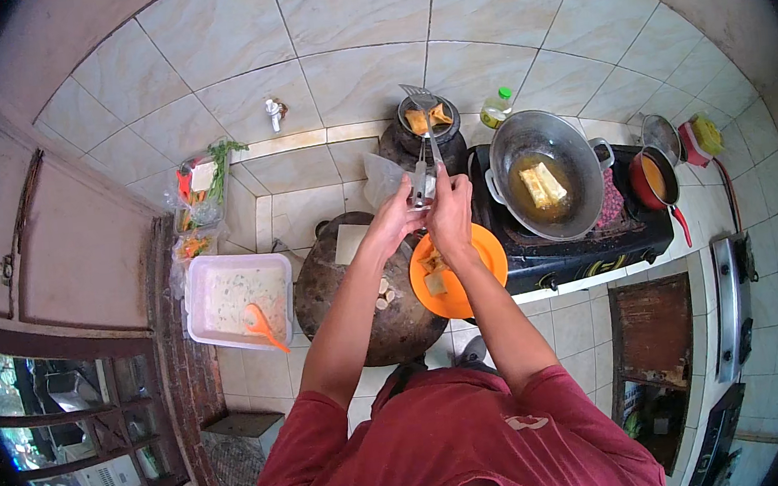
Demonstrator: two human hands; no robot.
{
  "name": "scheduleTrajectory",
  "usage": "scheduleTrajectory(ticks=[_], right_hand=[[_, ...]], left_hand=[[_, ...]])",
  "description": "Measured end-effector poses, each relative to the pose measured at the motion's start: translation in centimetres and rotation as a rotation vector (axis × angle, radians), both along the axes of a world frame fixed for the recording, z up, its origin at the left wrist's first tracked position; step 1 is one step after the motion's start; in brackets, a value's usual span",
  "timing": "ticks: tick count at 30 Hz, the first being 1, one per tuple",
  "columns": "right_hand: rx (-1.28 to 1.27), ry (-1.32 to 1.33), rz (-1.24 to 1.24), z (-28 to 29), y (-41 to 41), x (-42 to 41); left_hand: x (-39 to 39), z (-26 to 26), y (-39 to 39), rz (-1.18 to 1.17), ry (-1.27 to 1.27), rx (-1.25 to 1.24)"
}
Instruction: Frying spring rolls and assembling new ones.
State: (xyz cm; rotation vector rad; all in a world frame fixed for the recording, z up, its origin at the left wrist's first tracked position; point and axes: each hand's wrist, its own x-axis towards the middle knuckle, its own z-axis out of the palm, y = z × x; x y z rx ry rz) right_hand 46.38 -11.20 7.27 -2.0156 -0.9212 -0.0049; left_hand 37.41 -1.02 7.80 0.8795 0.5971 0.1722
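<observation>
My right hand [449, 212] grips a metal slotted spatula [430, 130], its head pointing away from me over a dark pot [390, 141] topped with folded fried pastries [417, 121]. Close beside it, my left hand [395, 220] has its fingers around a second metal utensil [418, 182], whose kind I cannot make out. A clear plastic bag [382, 173] lies just beyond the left fingers. Beneath my right wrist is an orange plate [492, 261] bearing several pastry pieces [435, 283]. Two pale rolls [543, 184] sit in oil inside a grey wok [564, 131] on the stove.
A round, dark wooden table [324, 298] holds a pale sheet [350, 243] and small cut pieces [385, 294]. Left stands a white tub [201, 296] of batter with an orange spoon [267, 328]. The black gas stove [573, 257] also carries a red saucepan [642, 183]. Vegetables [204, 180] sit back left.
</observation>
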Motion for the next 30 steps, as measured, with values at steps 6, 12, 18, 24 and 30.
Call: scheduleTrajectory(ticks=[6,12,18,24,30], right_hand=[[-0.11,-0.27,-0.082,-1.1,0.6,1.7],[-0.101,-0.212,-0.055,-3.1,0.3,1.9],[-0.107,-0.028,0.002,-6.3,0.0,3.9],[-0.042,0.048,0.024,-7.1,0.4,4.5],[0.072,0.04,0.007,-6.6,0.0,3.2]], left_hand=[[-1.7,-0.1,-0.6,0.027,0.088,0.091],[-2.4,-0.3,-1.0,0.0,0.026,0.086],[-1.8,-0.1,-1.9,0.04,0.018,0.035],[-1.6,0.3,-2.3,0.091,0.046,-0.017],[-2.2,0.1,-2.5,0.111,0.011,-0.017]])
